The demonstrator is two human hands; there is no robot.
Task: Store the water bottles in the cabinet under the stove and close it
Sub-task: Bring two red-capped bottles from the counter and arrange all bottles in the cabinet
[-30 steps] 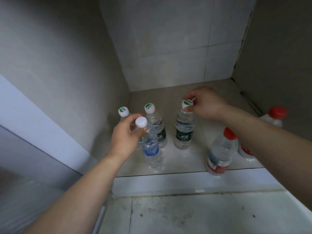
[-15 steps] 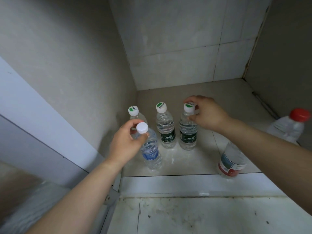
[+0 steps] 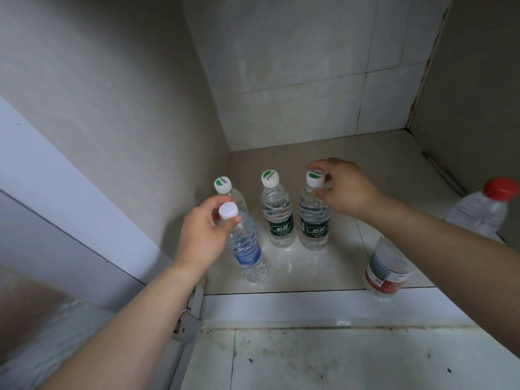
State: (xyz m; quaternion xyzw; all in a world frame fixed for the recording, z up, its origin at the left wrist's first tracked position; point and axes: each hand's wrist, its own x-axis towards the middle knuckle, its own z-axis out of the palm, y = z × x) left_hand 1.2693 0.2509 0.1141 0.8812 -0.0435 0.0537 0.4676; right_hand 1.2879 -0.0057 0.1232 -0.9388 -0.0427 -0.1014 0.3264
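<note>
- Head view: the left hand (image 3: 201,235) pinches the neck of the blue-label bottle (image 3: 247,249) just under its white cap, thumb and fingers curled round it. The bottle stands upright near the front edge of the cabinet floor (image 3: 337,147), close to the left wall.
- The right hand (image 3: 344,190) grips the cap of the right green-label bottle (image 3: 313,223), which stands upright directly below the fingers.
- Just beside it stands the middle green-label bottle (image 3: 277,218). The left green-label bottle (image 3: 223,184) is behind the blue-label one, partly hidden by the left hand. The three make a row across the cabinet.
- Both held bottles seem to rest on their bases already, with their long axes vertical. Each hand probably needs only to loosen and draw straight up and back, so that no neighbour is tipped.
- Also inside are a red-label bottle (image 3: 387,274) at the front edge, its cap hidden under the right forearm, and a red-capped bottle (image 3: 478,212) by the right wall.
- The pale panel (image 3: 56,175) on the left looks like the open door. It is nearer the left hand and not yet closed.
</note>
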